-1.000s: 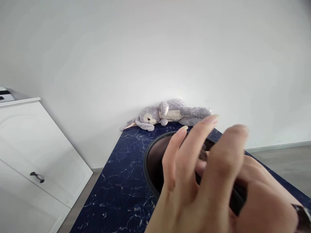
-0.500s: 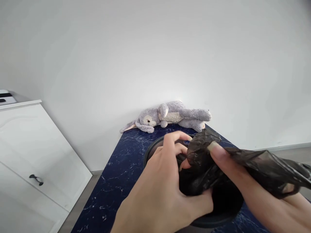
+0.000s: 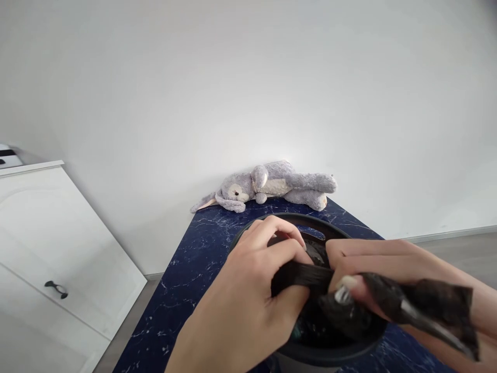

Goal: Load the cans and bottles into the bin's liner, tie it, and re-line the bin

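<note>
Both hands work at a black plastic bag (image 3: 303,275) over a round dark trash bin (image 3: 341,357). My left hand (image 3: 248,290) pinches a gathered strand of the bag between thumb and fingers at the bin's left side. On the right, my right hand (image 3: 361,274) is closed on the bag too, and a loose twisted end of it trails out towards the lower right. Parts of the bag lie down inside the bin, below my hands. An oval handle hole shows in the far rim. The right fingers are partly hidden by the plastic.
The bin stands on a dark blue marbled table (image 3: 174,290). A grey plush rabbit (image 3: 267,184) lies on its side at the far edge, against the white wall (image 3: 248,77). To the left is a white cabinet (image 3: 58,233) with a black handle (image 3: 56,289).
My left fingers have closed on a strand of the bag. My right hand has turned and moved left, and the bag's bunched top has been drawn down between the hands.
</note>
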The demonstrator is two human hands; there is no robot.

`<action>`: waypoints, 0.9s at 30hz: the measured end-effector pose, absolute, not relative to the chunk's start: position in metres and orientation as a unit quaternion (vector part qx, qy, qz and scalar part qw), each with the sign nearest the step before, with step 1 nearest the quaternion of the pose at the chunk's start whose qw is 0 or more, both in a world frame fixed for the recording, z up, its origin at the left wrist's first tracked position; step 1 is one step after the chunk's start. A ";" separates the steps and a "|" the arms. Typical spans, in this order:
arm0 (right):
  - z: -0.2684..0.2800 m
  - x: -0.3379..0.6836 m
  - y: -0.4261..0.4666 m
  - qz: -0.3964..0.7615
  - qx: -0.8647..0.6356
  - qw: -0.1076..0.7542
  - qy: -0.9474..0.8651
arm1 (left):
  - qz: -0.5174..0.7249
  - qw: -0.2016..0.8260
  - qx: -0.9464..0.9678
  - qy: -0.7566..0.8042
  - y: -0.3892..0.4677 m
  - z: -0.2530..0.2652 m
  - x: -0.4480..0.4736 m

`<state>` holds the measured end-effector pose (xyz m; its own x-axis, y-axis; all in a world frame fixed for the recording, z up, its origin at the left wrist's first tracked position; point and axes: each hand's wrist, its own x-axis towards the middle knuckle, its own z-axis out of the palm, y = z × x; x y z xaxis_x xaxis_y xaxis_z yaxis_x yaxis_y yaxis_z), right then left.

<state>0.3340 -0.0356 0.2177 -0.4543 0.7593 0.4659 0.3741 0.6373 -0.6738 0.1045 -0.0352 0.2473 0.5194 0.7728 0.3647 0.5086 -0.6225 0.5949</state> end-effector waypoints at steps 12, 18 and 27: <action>0.210 0.325 -0.034 -0.118 -0.361 0.469 -0.797 | 0.308 0.142 0.827 0.449 -0.036 0.248 0.098; 0.206 0.326 -0.032 -0.192 -0.361 0.511 -0.756 | 0.282 0.171 0.871 0.363 -0.036 0.250 0.093; 0.209 0.326 -0.026 -0.196 -0.326 0.441 -0.813 | 0.345 0.324 0.785 0.400 -0.027 0.254 0.089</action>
<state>0.3264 -0.0260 0.2095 -0.3991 0.3570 0.8446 0.7019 0.7116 0.0309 0.0888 -0.0270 0.2538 0.4419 0.8514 0.2826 0.4038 -0.4701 0.7848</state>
